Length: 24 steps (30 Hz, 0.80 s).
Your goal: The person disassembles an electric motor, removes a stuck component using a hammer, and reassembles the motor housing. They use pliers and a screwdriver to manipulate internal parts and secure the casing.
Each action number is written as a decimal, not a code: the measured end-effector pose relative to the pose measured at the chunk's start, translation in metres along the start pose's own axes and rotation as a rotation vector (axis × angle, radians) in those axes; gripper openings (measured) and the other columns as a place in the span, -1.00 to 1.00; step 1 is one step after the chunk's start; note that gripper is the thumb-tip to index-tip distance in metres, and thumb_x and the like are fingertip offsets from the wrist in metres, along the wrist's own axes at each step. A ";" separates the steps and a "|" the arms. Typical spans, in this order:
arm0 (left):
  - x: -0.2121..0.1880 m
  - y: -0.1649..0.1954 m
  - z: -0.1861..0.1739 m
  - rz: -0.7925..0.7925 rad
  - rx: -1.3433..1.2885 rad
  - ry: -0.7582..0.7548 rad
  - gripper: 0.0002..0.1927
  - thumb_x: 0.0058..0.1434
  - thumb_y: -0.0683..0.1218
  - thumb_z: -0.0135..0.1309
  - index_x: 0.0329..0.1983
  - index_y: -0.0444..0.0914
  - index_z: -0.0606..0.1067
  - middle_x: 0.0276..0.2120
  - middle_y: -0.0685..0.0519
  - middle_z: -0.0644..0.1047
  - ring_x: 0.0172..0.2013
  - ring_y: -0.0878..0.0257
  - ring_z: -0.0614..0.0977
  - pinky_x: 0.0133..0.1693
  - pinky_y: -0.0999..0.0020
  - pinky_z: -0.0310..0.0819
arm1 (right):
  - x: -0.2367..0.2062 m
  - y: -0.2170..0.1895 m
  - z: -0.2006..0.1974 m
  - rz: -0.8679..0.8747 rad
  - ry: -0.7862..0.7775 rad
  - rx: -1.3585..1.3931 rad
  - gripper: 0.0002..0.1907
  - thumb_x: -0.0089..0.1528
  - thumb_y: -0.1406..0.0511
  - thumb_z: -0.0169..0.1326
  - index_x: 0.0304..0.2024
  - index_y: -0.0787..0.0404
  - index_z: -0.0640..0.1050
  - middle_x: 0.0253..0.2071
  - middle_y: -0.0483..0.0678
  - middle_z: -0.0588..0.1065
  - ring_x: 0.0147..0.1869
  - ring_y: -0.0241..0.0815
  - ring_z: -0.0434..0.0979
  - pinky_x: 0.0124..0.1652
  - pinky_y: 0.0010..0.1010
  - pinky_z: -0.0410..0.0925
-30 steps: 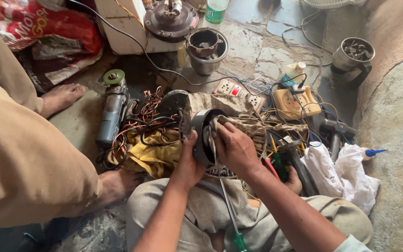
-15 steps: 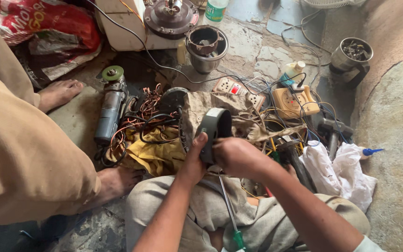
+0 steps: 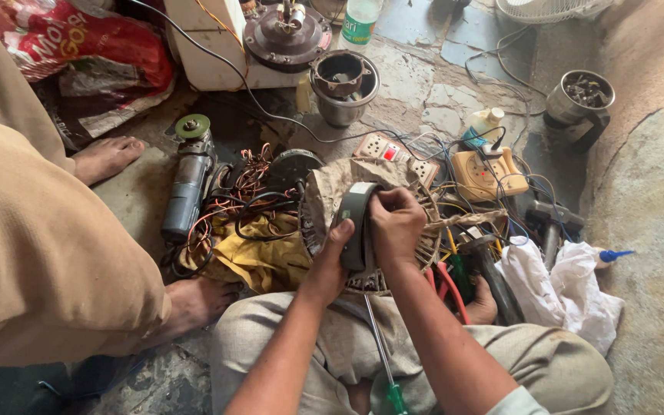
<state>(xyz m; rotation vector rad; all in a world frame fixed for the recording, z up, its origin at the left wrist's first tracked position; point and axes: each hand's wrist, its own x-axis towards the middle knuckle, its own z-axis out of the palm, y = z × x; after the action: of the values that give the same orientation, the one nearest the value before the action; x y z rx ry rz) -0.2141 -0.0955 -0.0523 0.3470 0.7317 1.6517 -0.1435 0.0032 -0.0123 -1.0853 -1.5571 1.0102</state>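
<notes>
At the centre of the view, both hands close on a grey motor housing (image 3: 357, 223) held on edge above a woven basket (image 3: 424, 246). The left hand (image 3: 330, 257) grips the housing from seven o'clock, thumb pressed up its near face, fingers hidden behind. The right hand (image 3: 397, 223) curls over it from three o'clock, fingers bent tight onto the rim. A green-handled screwdriver (image 3: 384, 355) lies across the person's lap at six o'clock. At nine o'clock of the housing lie a yellow cloth (image 3: 259, 257) and tangled copper wire (image 3: 232, 192), with an angle grinder (image 3: 187, 177) beyond. A yellow socket box (image 3: 489, 173) sits at two o'clock, a steel pot (image 3: 343, 84) at twelve. Another person's bare foot (image 3: 194, 303) rests at eight o'clock.
</notes>
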 end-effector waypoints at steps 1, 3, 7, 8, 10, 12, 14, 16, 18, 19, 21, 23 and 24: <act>-0.001 -0.002 -0.002 0.001 -0.030 0.005 -0.29 0.26 0.32 0.08 0.28 -0.22 0.40 0.06 0.06 0.55 0.03 0.27 0.58 0.09 0.29 0.48 | 0.002 0.000 -0.003 -0.009 0.021 -0.095 -0.89 0.21 0.35 0.27 -0.33 0.30 0.61 -0.43 -0.10 0.62 -0.39 -0.36 0.57 -0.34 -0.50 0.41; -0.001 -0.004 -0.005 0.014 -0.091 0.010 -0.31 0.26 0.32 0.08 0.26 -0.23 0.42 0.03 0.05 0.56 0.01 0.23 0.60 0.06 0.29 0.49 | 0.004 0.000 -0.014 -0.339 -0.087 -0.368 -0.90 0.15 0.37 0.27 -0.33 0.27 0.61 -0.37 -0.02 0.61 -0.31 -0.26 0.63 -0.28 -0.43 0.42; 0.003 -0.003 -0.011 0.154 -0.062 0.038 -0.33 0.31 0.29 0.08 0.29 -0.24 0.41 0.07 0.08 0.54 0.06 0.24 0.56 0.11 0.28 0.45 | 0.001 0.002 -0.031 -0.616 -0.275 -0.598 -0.82 0.08 0.36 0.31 -0.25 0.23 0.68 -0.24 0.04 0.64 -0.23 -0.05 0.69 -0.25 -0.32 0.44; 0.004 -0.001 -0.011 0.127 -0.105 0.084 -0.32 0.30 0.30 0.07 0.30 -0.22 0.40 0.08 0.09 0.54 0.08 0.25 0.56 0.13 0.28 0.45 | 0.003 0.003 -0.035 -0.371 -0.400 -0.474 -0.83 0.13 0.33 0.30 -0.22 0.22 0.69 -0.25 0.00 0.66 -0.25 -0.15 0.66 -0.26 -0.38 0.45; 0.005 0.004 -0.010 0.147 -0.183 0.103 -0.31 0.28 0.32 0.05 0.31 -0.20 0.39 0.11 0.08 0.53 0.11 0.23 0.56 0.17 0.25 0.44 | 0.017 0.002 -0.041 0.119 -0.613 -0.209 -0.84 0.23 0.29 0.28 -0.17 0.21 0.71 -0.27 -0.07 0.69 -0.29 -0.35 0.59 -0.28 -0.48 0.47; 0.003 0.011 -0.008 0.250 -0.256 0.048 -0.29 0.28 0.33 0.04 0.31 -0.21 0.37 0.15 0.04 0.53 0.15 0.19 0.56 0.22 0.21 0.43 | 0.034 -0.001 -0.051 0.069 -0.606 -0.080 -0.80 0.30 0.31 0.23 -0.05 0.23 0.69 -0.21 -0.07 0.69 -0.23 -0.37 0.61 -0.24 -0.51 0.49; 0.001 0.019 -0.005 0.246 -0.318 0.051 -0.28 0.27 0.33 0.06 0.31 -0.22 0.37 0.15 0.01 0.52 0.15 0.15 0.56 0.22 0.14 0.43 | 0.048 -0.005 -0.060 0.069 -0.606 0.030 -0.76 0.34 0.31 0.17 0.05 0.21 0.65 -0.19 -0.10 0.67 -0.21 -0.40 0.60 -0.23 -0.55 0.48; -0.002 0.024 -0.001 0.244 -0.370 0.068 -0.27 0.27 0.33 0.08 0.31 -0.22 0.37 0.15 0.00 0.51 0.14 0.13 0.55 0.22 0.11 0.43 | 0.051 -0.010 -0.073 0.126 -0.615 0.124 -0.69 0.33 0.30 0.12 0.13 0.16 0.57 -0.21 -0.15 0.63 -0.23 -0.44 0.58 -0.25 -0.60 0.44; -0.003 0.029 0.001 0.255 -0.404 0.099 -0.27 0.27 0.33 0.09 0.32 -0.22 0.37 0.15 0.00 0.50 0.14 0.13 0.54 0.23 0.11 0.42 | 0.036 -0.013 -0.091 -0.077 -0.348 -0.050 -0.76 0.36 0.32 0.11 0.07 0.22 0.54 -0.18 -0.13 0.58 -0.21 -0.41 0.59 -0.26 -0.58 0.46; -0.003 0.030 0.002 0.255 -0.399 0.111 -0.27 0.25 0.33 0.10 0.31 -0.20 0.37 0.15 0.02 0.51 0.14 0.14 0.55 0.22 0.11 0.43 | 0.023 -0.013 -0.100 -0.178 -0.216 -0.136 -0.78 0.37 0.33 0.10 0.04 0.26 0.53 -0.17 -0.12 0.56 -0.20 -0.40 0.59 -0.27 -0.57 0.47; -0.003 0.030 0.001 0.254 -0.391 0.136 -0.26 0.20 0.34 0.10 0.30 -0.17 0.37 0.15 0.05 0.52 0.13 0.15 0.56 0.21 0.11 0.44 | -0.008 -0.011 -0.117 -0.119 -0.112 -0.407 -0.92 0.35 0.36 0.17 -0.13 0.25 0.59 -0.35 -0.02 0.54 -0.36 -0.22 0.50 -0.32 -0.42 0.37; -0.001 0.028 0.000 0.259 -0.373 0.126 -0.27 0.22 0.33 0.10 0.30 -0.17 0.37 0.15 0.05 0.52 0.14 0.15 0.57 0.22 0.11 0.45 | -0.040 -0.004 -0.124 -0.265 -0.266 -0.412 -0.86 0.24 0.34 0.20 -0.13 0.17 0.62 -0.20 -0.07 0.55 -0.32 -0.24 0.62 -0.35 -0.47 0.47; -0.002 0.026 0.000 0.256 -0.365 0.125 -0.28 0.22 0.33 0.10 0.31 -0.17 0.37 0.15 0.05 0.52 0.14 0.15 0.57 0.22 0.12 0.45 | -0.051 -0.001 -0.125 -0.266 -0.286 -0.479 -0.83 0.22 0.31 0.22 -0.14 0.16 0.62 -0.22 -0.06 0.55 -0.34 -0.20 0.61 -0.36 -0.43 0.45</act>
<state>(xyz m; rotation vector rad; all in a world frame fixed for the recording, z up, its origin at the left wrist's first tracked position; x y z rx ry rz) -0.2339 -0.0991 -0.0354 0.0784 0.4753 2.0221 -0.0142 -0.0324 0.0018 -1.0381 -2.1872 0.6436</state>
